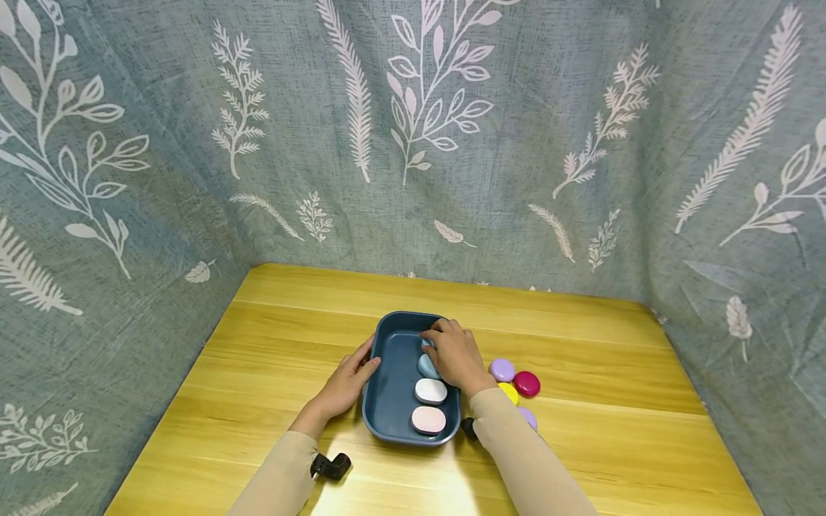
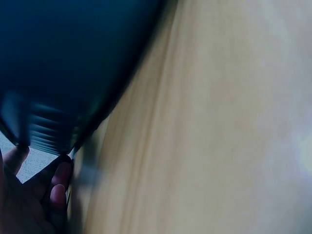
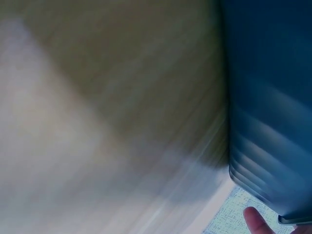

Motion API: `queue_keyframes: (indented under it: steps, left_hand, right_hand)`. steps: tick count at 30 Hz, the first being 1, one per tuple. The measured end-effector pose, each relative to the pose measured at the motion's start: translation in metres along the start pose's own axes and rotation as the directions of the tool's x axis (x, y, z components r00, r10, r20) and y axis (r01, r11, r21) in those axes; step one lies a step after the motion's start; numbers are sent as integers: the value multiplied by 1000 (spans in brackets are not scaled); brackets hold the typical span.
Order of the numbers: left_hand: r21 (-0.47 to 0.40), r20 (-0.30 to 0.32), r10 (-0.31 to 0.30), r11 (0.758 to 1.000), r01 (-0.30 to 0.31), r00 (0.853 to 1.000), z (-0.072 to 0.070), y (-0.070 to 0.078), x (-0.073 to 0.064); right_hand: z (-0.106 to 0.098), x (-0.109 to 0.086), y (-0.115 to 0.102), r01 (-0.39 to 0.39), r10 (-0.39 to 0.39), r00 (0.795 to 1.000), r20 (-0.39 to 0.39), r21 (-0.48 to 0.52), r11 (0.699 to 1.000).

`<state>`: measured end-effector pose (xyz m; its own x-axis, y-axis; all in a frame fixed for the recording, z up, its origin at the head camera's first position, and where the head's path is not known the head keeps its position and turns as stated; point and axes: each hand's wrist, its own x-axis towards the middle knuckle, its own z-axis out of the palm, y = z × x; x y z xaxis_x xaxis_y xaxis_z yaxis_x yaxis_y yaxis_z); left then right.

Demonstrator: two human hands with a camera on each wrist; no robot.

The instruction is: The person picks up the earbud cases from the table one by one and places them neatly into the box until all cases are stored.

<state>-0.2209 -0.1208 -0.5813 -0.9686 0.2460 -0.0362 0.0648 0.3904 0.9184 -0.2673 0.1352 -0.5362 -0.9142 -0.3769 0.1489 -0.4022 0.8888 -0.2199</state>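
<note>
A dark blue rectangular tray (image 1: 393, 401) with rounded corners sits on the table. My left hand (image 1: 345, 385) holds its left side, the thumb at the rim and the fingers along the outer wall. Over the right rim reaches my right hand (image 1: 454, 355), its thumb and fingers pinching a small light blue rounded piece (image 1: 426, 345), largely hidden. Below that, along the tray's right side, lie another light blue rounded piece (image 1: 427, 367), a white oval piece (image 1: 430, 391) and a pale pink oval piece (image 1: 429, 420). Both wrist views show mostly the tray's outer wall (image 2: 63, 58).
Right of the tray lie round glossy pieces: a lilac one (image 1: 502, 370), a magenta one (image 1: 527, 383), a yellow one (image 1: 509, 393) and a second lilac one (image 1: 529, 417) partly behind the right sleeve. A leaf-patterned cloth (image 1: 413, 215) hangs behind the wooden table (image 1: 258, 358).
</note>
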Motion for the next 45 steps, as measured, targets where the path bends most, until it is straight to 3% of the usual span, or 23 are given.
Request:
queue_keyframes:
  steps: [29, 45]
  left_hand:
    - [0, -8, -5, 1000, 5, 1000, 1, 2, -1]
    - [18, -10, -16, 1000, 16, 1000, 2, 3, -1]
  right_hand:
    - [-3, 0, 0, 2, -2, 1000, 11, -13, 1000]
    - [-10, -6, 3, 29, -25, 999, -29, 144, 989]
